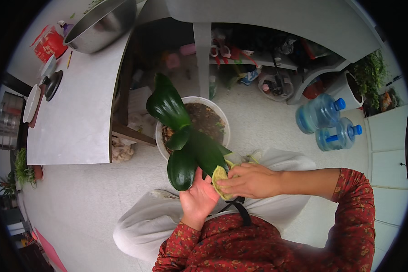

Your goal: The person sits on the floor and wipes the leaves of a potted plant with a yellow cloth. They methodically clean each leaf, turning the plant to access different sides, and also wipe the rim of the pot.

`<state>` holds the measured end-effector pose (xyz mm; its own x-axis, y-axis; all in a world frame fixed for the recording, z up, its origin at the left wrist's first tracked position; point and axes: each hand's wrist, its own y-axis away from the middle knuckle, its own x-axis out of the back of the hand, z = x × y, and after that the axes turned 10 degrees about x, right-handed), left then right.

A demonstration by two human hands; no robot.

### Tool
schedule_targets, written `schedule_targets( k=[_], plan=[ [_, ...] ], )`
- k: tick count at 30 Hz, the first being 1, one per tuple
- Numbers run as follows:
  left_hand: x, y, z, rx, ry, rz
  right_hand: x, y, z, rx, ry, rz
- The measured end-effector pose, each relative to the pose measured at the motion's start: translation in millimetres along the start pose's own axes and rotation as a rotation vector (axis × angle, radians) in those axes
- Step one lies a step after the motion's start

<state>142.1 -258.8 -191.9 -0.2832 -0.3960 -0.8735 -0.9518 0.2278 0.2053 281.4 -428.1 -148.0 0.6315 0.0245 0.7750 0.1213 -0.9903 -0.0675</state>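
Note:
A broad-leaved green plant (178,136) grows from soil in a round white pot (226,119) on the floor before me. My left hand (200,197) lies palm up beneath its lower leaves, with the fingers partly hidden behind them; whether it grips a leaf I cannot tell. My right hand (246,180) holds a yellow-green cloth (220,176) against the tip of the dark leaf that points towards me. One glossy lower leaf (181,170) hangs just above my left fingers.
A white table (85,112) at the left bears a large steel bowl (102,27), a black lid (53,86) and a white dish (32,103). Two large blue-tinted water bottles (318,114) lie on the floor at the right. A cluttered shelf (258,63) stands beyond the pot.

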Motion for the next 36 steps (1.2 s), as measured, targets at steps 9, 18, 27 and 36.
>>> schedule_targets(
  k=[9,18,27,36],
  plan=[
    [-6,-4,2,0.088,0.334,-0.1,11,2,16,-0.064,0.113,0.039],
    [-9,-1,1,0.09,0.407,-0.076,8,-2,23,-0.097,0.086,0.049],
    [-3,1,1,0.028,0.199,0.005,-2,-44,64,-0.211,0.084,0.216],
    [5,4,11,0.078,0.396,-0.076,18,-12,-9,0.062,-0.097,-0.044]
  ],
)
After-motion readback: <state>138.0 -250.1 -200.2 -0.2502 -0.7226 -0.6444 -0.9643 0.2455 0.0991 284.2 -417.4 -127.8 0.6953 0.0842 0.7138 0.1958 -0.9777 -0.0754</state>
